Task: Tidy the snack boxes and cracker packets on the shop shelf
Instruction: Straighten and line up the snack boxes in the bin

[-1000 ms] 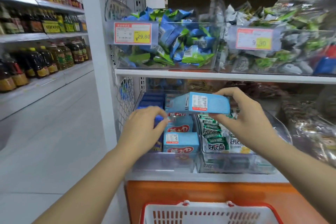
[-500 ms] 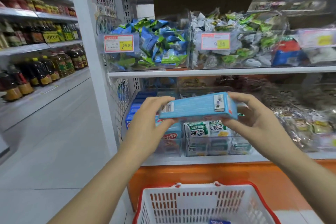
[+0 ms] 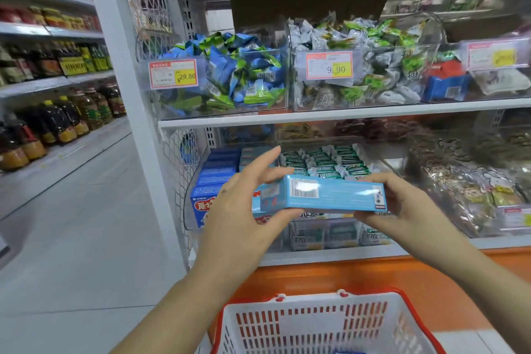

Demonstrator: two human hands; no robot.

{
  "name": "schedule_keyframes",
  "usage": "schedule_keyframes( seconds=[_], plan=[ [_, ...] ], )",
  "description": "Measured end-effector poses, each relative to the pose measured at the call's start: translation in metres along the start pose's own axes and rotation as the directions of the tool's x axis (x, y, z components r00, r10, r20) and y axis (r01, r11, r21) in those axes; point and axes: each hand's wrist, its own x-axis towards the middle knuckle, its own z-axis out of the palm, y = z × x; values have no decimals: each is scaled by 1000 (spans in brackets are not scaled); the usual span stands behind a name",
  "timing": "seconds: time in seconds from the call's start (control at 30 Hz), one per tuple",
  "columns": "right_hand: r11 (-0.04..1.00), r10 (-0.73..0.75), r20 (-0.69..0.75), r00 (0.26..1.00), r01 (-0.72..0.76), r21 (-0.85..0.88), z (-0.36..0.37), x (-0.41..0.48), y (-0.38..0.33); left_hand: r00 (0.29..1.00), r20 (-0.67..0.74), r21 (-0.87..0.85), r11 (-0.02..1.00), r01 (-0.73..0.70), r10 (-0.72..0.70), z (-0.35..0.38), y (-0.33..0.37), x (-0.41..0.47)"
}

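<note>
I hold a light blue snack box [image 3: 330, 194] level in front of the lower shelf, barcode side toward me. My left hand [image 3: 241, 210] pinches its left end, thumb underneath and a finger on top, with the index finger sticking out straight. My right hand [image 3: 402, 207] grips the right end. Behind the box, a clear bin holds stacked blue snack boxes [image 3: 212, 175]. Right of it, another bin holds green-and-white cracker packets [image 3: 324, 164].
A red-and-white shopping basket [image 3: 287, 300] stands below my hands by the orange shelf base [image 3: 373, 276]. The upper shelf carries clear bins of blue-green sweets [image 3: 238, 75] and grey-green packets [image 3: 373, 72]. Bagged snacks [image 3: 465, 181] lie to the right. Oil bottles [image 3: 66, 118] line the left aisle.
The box came out of the bin and toward me. My left hand left the stacked boxes and took the box's left end. The view pulled back, showing more of the basket.
</note>
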Motion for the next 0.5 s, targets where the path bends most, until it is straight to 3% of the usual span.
schedule_keyframes(
  seconds=[0.37,0.5],
  plan=[
    [987,50,8,999,-51,152,-3,0,-3,989,123,-23,996,81,-77,-1,-29,-1],
    [995,-41,-52,998,36,-98,-3,-2,-4,997,71,47,999,15,-18,3,-24,-1]
  ],
)
